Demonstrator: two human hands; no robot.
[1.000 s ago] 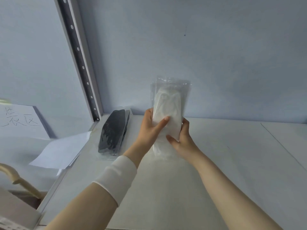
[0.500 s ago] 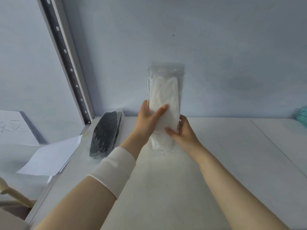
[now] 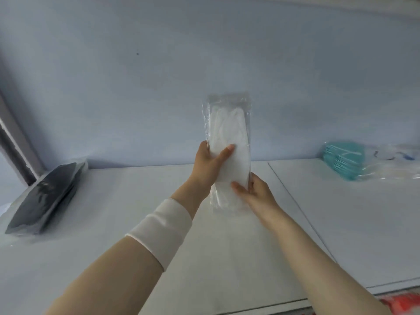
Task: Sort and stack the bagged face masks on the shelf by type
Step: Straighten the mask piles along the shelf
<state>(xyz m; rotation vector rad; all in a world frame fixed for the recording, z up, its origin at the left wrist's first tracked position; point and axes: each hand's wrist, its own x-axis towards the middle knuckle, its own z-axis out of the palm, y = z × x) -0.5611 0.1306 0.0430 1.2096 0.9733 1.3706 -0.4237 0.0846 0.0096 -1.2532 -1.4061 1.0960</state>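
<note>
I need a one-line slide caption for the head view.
Left hand and right hand hold bagged white masks upright at the shelf, black pack left, teal stack right.

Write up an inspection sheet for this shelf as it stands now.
Surface: white shelf, two boards meeting at a seam on the right.
Job's things: white mask bag held upright mid-shelf; black mask bags stacked far left; teal masks stacked far right.
Clutter: blurred clear bags beside the teal stack; blurred red item below the front edge.
Grips: left hand and right hand both hold the white mask bag; white wristband on the left forearm.
Cables: nothing seen.
Surroundings: pale blue wall behind; shelf upright at left.
</note>
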